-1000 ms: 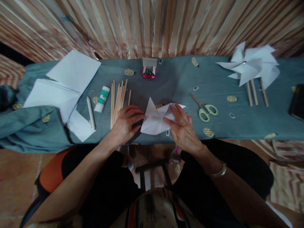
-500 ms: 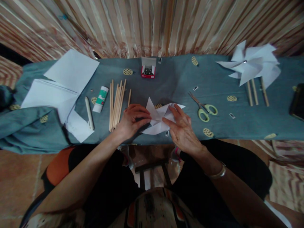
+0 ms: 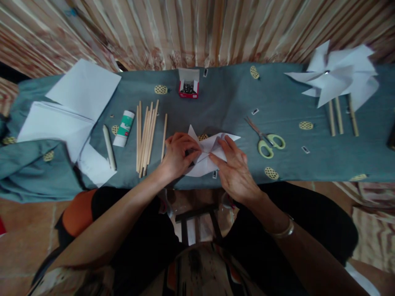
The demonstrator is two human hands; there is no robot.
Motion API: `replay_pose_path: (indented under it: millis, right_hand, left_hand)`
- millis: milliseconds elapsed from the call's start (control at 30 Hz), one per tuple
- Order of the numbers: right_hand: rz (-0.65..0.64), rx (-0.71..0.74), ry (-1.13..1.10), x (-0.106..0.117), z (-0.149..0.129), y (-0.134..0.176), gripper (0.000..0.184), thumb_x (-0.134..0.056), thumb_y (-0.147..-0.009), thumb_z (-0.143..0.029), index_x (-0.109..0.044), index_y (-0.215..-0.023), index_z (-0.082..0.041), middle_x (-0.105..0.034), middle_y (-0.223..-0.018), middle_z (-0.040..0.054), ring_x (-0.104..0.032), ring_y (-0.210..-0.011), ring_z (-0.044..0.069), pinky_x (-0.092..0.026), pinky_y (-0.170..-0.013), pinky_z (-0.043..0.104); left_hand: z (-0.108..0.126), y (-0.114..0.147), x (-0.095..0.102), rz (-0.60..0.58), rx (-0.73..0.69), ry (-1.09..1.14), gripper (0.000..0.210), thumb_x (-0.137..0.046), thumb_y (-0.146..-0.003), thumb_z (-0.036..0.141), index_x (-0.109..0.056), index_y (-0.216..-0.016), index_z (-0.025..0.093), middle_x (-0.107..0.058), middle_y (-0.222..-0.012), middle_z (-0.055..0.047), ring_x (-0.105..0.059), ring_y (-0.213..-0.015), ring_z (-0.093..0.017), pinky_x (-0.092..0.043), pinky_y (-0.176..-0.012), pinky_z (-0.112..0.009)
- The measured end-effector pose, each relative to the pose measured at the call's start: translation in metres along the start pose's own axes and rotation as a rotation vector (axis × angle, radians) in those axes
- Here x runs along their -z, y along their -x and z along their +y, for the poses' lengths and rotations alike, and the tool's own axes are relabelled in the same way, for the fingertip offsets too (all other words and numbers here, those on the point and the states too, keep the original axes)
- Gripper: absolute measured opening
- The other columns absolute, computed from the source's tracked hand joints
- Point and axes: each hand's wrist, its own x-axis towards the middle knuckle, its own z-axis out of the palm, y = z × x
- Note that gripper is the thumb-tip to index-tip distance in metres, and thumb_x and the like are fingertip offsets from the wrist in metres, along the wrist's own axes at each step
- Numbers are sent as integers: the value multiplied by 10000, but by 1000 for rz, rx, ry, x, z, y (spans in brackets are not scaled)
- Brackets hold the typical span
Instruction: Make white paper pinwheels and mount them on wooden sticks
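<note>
scissors: lying flat on the tabletop, pale green handles, blades angled away and to the left
folded paper: just left of the scissors, white, partly folded up into pointy flaps, partly covered by both hands
left hand: left of the scissors, pretty much closed, pinching the left part of the folded paper between thumb and fingers
right hand: right next to the scissors on their left, half curled, holding the folded paper with thumb near the middle and fingers on the right-hand flap
red box: farther back than the scissors and to the left, lid up, full of small dark shiny bits, too tiny to make out
wooden sticks: left of the scissors, past the left hand, mostly bunched, with one off on its own
glue stick: farther left of the scissors, green and white
white pen: left again, well away from the scissors
paper sheets: farthest left of the scissors, overlapping
pinwheels: right of the scissors and farther back, white, overlapping, on sticks
</note>
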Motion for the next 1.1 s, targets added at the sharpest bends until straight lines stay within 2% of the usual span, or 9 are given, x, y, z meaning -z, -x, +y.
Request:
replay_pose_path:
  millis: [233,600,1100]
  right_hand:
    - [-9,-18,-30,0,-2,1,490,-411,-894,-75,-553,-1325,-258,-270,-1602,76,-165,-1489,319,-322,-1082,587]
    - [5,-31,-19,-2,-4,3,478,-424,-886,-62,-565,-1301,-254,-278,-1599,68,-177,-1488,310,-323,-1097,573]
    - [-9,-22,-35,0,-5,2,489,-414,-884,-53,-555,-1320,-224,-270,-1601,110,-173,-1489,324,-320,-1084,580]
  left_hand:
    - [4,0,-4,33,1,-25,117,-638,-840,273,-713,-762,229,-718,-888,-20,-552,-1036,-247,-334,-970,-471]
    - [8,0,-7,52,-15,-40,115,-633,-839,269,-700,-756,226,-710,-877,-22,-549,-1029,-244,-332,-959,-463]
    - [6,-2,-14,96,17,-61,139,-698,-806,341,-688,-721,232,-711,-851,-13,-562,-1015,-246,-346,-936,-462]
